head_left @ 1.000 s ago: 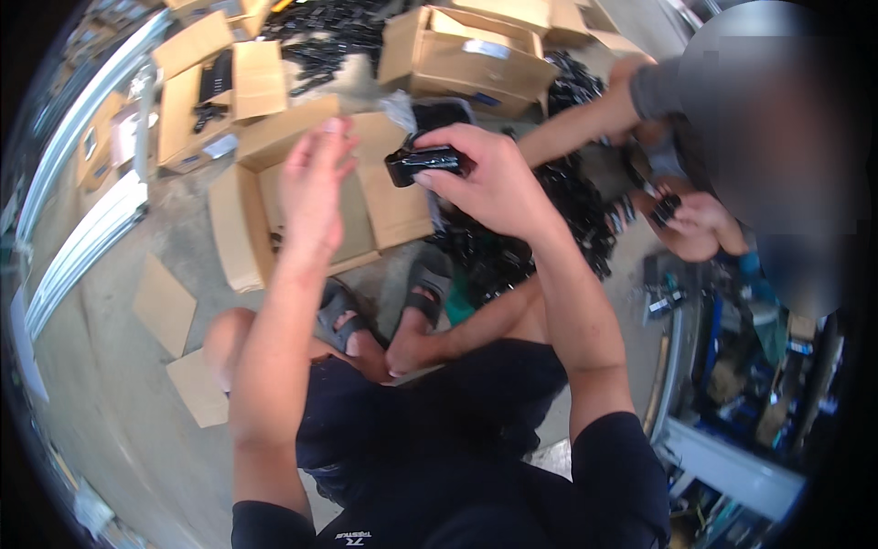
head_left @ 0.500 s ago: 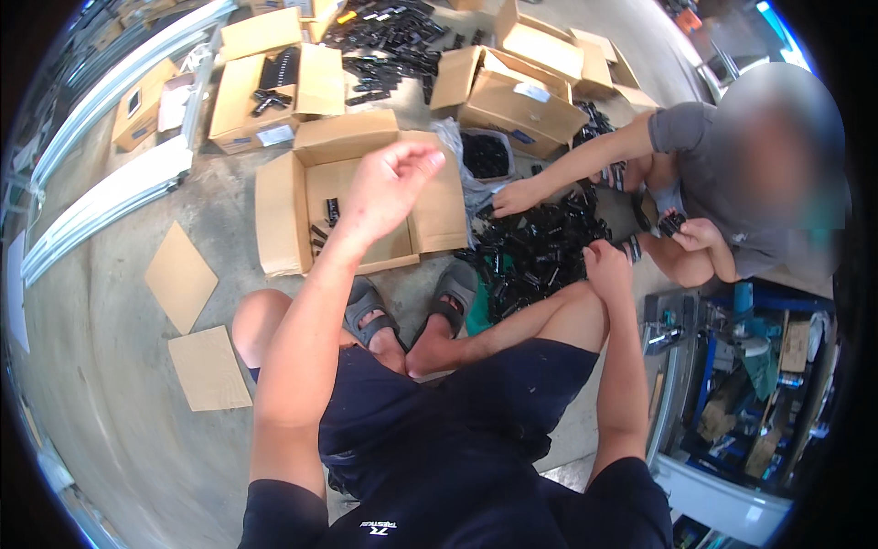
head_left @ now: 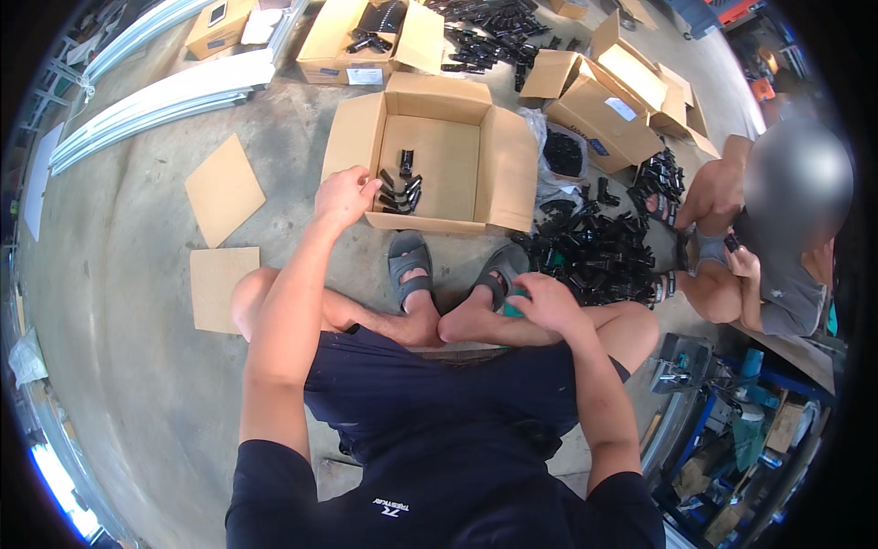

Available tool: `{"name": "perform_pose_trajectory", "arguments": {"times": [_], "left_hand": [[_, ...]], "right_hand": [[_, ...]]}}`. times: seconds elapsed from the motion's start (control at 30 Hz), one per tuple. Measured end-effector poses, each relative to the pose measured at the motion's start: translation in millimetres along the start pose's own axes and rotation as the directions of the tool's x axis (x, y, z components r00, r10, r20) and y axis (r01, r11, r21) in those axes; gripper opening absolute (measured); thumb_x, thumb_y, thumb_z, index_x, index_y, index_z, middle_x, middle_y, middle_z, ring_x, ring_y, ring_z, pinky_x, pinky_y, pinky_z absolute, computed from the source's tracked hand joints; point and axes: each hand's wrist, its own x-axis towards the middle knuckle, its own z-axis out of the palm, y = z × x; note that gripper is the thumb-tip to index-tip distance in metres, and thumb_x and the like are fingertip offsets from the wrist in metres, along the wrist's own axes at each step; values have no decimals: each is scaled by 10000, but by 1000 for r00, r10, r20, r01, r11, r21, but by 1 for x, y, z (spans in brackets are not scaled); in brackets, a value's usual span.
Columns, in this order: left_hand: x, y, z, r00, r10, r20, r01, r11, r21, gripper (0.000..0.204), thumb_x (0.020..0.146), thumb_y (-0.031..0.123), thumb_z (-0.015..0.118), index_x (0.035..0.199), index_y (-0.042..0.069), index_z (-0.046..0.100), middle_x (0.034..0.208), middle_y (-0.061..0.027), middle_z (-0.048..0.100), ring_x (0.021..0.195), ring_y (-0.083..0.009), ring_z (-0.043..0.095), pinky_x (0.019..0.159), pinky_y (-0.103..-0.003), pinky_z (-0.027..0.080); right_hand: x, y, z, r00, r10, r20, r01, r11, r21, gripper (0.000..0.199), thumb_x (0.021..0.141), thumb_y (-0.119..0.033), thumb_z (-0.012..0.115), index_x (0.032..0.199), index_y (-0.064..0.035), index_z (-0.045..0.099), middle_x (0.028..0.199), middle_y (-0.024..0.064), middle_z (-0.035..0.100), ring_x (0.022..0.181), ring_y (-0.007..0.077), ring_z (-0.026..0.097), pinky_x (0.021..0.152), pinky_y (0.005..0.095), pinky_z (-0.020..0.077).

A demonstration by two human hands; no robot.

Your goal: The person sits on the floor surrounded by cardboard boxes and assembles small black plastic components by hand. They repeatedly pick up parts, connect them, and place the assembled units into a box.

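Note:
My left hand (head_left: 342, 198) is at the near left side of an opened cardboard box (head_left: 439, 128). Its fingers are bent together beside several short black fittings (head_left: 400, 194) lying in the box's near left corner. What those fingertips hold, if anything, is hidden. One more black fitting (head_left: 406, 163) stands apart from that row. Over my lower leg, my right hand (head_left: 551, 304) hangs with loosely bent fingers apart and nothing visible in them. Beyond it a large heap of black fittings (head_left: 594, 247) spreads on the floor.
A co-worker (head_left: 786, 247) sits at the right, holding a small black piece. More cardboard boxes (head_left: 604, 119) and black parts (head_left: 476, 37) stand at the back. Two cardboard sheets (head_left: 225, 190) and long white metal profiles (head_left: 174, 96) lie left. A cluttered shelf (head_left: 750, 439) is at lower right.
My left hand has gone from above the box down to its near left corner. My right hand has left the heap and come inward. The co-worker's reaching arm has drawn back. The view has shifted.

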Motion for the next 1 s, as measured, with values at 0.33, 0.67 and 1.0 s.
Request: {"name": "perform_pose_trajectory", "arguments": {"times": [0.33, 0.67, 1.0], "left_hand": [[57, 45, 67, 986, 44, 163, -85, 963, 254, 418, 908, 288, 716, 1261, 73, 653, 1252, -154, 686, 1161, -361, 647, 987, -465, 525], [104, 34, 134, 975, -103, 198, 42, 956, 289, 363, 932, 230, 684, 1263, 81, 686, 1165, -229, 710, 1092, -402, 681, 942, -500, 548], [34, 156, 160, 917, 64, 395, -83, 996, 31, 614, 988, 580, 546, 1281, 55, 668, 1225, -184, 721, 1152, -396, 673, 987, -468, 535]], "right_hand": [[35, 18, 59, 954, 14, 300, -5, 1000, -28, 397, 915, -343, 691, 1157, -28, 686, 1130, 213, 719, 1097, 382, 677, 945, 487, 533], [52, 35, 57, 990, 13, 143, -34, 989, 146, 365, 913, -342, 696, 1085, -20, 691, 1113, 254, 707, 1041, 417, 690, 904, 515, 553], [56, 19, -19, 995, -88, 53, 68, 950, 305, 388, 910, -275, 705, 1207, -28, 669, 1150, 210, 690, 1117, 400, 642, 1001, 479, 507]]}}
